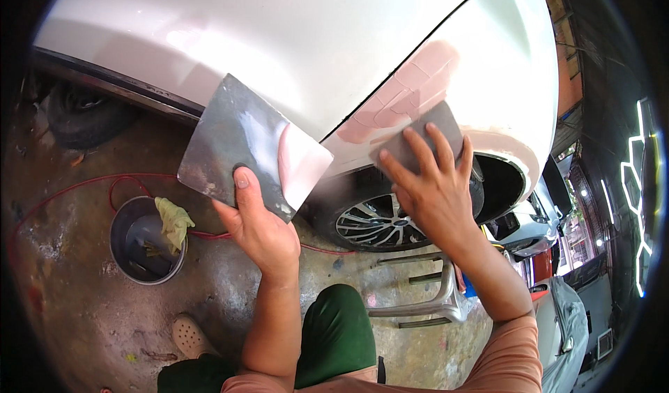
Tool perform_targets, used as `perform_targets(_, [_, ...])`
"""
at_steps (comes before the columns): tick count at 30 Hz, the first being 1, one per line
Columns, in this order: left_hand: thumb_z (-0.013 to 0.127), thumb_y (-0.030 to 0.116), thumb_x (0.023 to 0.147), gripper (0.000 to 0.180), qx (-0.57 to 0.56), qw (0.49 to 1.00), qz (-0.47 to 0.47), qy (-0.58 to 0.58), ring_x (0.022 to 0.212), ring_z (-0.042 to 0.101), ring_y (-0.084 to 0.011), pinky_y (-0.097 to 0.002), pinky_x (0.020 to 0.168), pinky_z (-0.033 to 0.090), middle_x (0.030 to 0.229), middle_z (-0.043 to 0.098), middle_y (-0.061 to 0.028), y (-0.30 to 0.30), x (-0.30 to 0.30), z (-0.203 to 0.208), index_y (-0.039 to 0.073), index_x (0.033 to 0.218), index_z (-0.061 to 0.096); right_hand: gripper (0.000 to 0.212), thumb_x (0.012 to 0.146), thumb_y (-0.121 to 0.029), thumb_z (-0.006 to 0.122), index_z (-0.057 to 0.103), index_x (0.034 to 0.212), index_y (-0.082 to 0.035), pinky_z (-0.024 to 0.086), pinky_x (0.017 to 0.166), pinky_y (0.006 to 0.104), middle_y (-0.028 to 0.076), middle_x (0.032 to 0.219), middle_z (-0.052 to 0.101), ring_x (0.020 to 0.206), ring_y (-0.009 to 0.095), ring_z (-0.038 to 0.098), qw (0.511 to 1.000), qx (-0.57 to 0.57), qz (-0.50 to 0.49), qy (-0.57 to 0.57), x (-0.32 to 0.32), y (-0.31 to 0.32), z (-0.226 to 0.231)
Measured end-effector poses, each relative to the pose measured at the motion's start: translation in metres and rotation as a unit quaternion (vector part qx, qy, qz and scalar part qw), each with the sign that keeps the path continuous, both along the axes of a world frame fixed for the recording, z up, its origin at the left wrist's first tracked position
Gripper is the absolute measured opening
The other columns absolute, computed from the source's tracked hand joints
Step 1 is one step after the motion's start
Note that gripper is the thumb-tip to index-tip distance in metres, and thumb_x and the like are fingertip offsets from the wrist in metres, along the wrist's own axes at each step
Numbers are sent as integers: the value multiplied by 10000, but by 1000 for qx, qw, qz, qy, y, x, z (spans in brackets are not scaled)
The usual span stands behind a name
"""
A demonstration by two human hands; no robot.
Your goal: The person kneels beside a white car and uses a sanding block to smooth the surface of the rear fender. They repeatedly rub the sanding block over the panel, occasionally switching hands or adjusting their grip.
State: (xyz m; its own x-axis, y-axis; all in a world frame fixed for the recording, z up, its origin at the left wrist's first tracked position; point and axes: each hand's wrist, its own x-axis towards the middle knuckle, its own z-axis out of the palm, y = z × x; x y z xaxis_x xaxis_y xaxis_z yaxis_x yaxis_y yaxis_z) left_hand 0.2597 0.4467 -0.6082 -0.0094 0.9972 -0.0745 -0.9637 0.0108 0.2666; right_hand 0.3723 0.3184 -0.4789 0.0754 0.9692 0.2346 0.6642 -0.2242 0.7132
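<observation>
Taking the alloy wheel (380, 219) of the white car (279, 17) as the landmark, the metal plate (240, 145) is to its left and partly higher in view, its long axis slanting from upper left down to the lower right, so that its narrower end points toward the wheel. That end carries a thick smear of pink paste (306, 166), nearest the wheel. The left hand (268, 236), left of the wheel, grips the plate by its lower edge, thumb flat on the upper face and the other fingers mostly hidden beneath; nearly all of the plate extends beyond that hand. The right hand (435, 184), just right of the wheel's hub, holds a grey spreader (419, 127), its fingers splayed over the face; its thumb is largely out of sight. The spreader sits above the wheel, beyond the palm, its long axis rising from lower left to upper right, with one long edge facing the pink patch (411, 90) on the bodywork higher above the wheel. Whether that edge touches the panel cannot be told. Well left of the wheel stands a bucket (120, 226) with a yellowish cloth (174, 219) over its rim.
</observation>
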Motion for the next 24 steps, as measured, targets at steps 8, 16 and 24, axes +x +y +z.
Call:
perform_targets(8, [557,143,1040,467,-11,1000,-17,11,1312,525,-257,-384,1126,395,1443,515,-220,-3,3,0,-58,1427,393,499,766,-187,751,641,1248,-251,255,1080,752,73,1432,467,1405,341,349,996,6,27,-87,42,19,-18])
perform_targets(16, [563,152,1039,442,-9,998,-54,9,1298,527,-246,-377,1115,404,1439,517,-200,-4,4,-6,-46,1406,416,537,756,-219,798,630,1261,-290,270,1086,731,52,1446,459,1414,326,342,998,26,-4,-65,42,7,3])
perform_targets(24, [537,155,1045,516,13,997,-69,21,1334,510,-275,-433,1130,409,1482,480,-161,-4,7,-8,1,1502,353,599,779,-231,807,586,1330,-309,251,1117,718,57,1487,429,1437,335,325,998,1,-39,-42,38,-11,17])
